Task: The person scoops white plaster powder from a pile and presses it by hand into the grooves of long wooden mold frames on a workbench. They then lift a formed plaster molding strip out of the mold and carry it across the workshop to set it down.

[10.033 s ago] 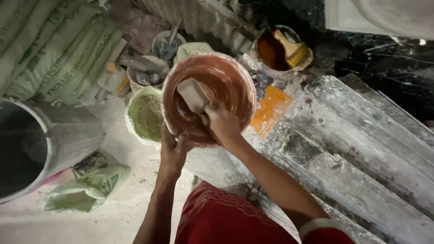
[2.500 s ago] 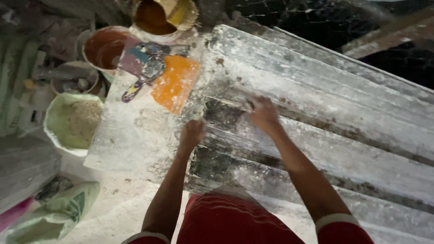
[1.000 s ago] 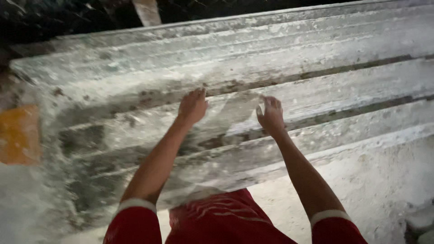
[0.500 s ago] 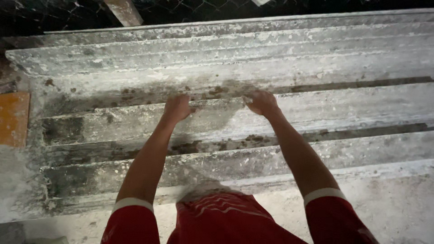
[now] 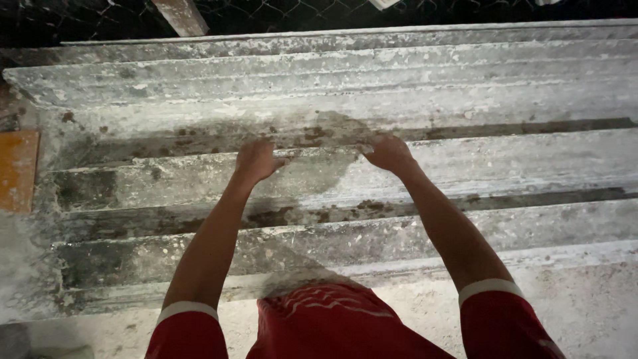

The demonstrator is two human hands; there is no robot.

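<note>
Concrete slats lie side by side across the whole view, long pale ridges with dark, damp grooves between them, and we lean over them from the near edge. Nearest to us are our red shorts and red sleeves with white cuffs, cut off by the bottom of the frame, standing on a dusty grey floor.

Both our arms stretch out over the near slats to the middle one. Our left hand rests palm down on the ridge, fingers together and curled a little over its far edge. Our right hand lies the same way just to the right, well apart from the left, its fingertips touching the same far edge. Whether either hand pinches anything we cannot tell; a thin, pale sheet or film seems to lie on the slat between the hands, but it is too faint to make out.

No container shows fully. An orange board is cut off at the left edge.

Beyond the hands the slats grow whiter with powder. Behind them a wire mesh fence and a slanting wooden post stand in darkness, their tops out of frame.
</note>
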